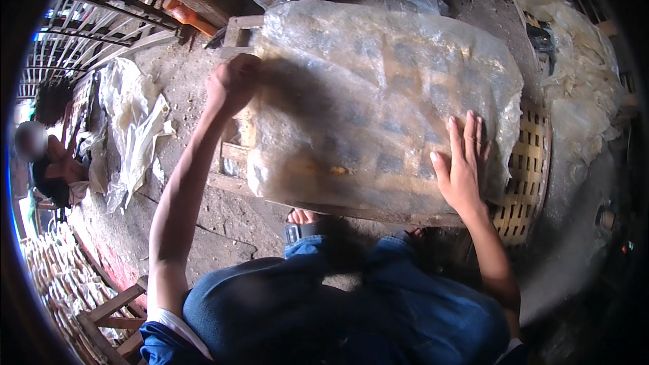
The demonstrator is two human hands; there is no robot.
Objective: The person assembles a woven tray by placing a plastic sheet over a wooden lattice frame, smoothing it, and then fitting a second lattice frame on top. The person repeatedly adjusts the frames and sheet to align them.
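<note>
A cloudy, wrinkled plastic sheet (378, 115) covers most of a low platform in front of me. Beneath it, a woven bamboo panel (527, 176) shows at the right, and wooden slats (233, 155) stick out at the left. At the sheet's upper left edge, my left hand (235, 81) is closed, its fingers curled on the plastic margin. My right hand (464, 162) lies flat near the right side of the sheet, fingers stretched out and palm down. Dark grid-like gaps show blurrily through the plastic.
White crumpled plastic (132, 122) lies on the floor at left, with more yellowish plastic (578, 74) at far right. A person (57, 169) sits at the far left. Slatted racks (101, 20) stand at upper left, and a wooden stool (111, 321) at lower left.
</note>
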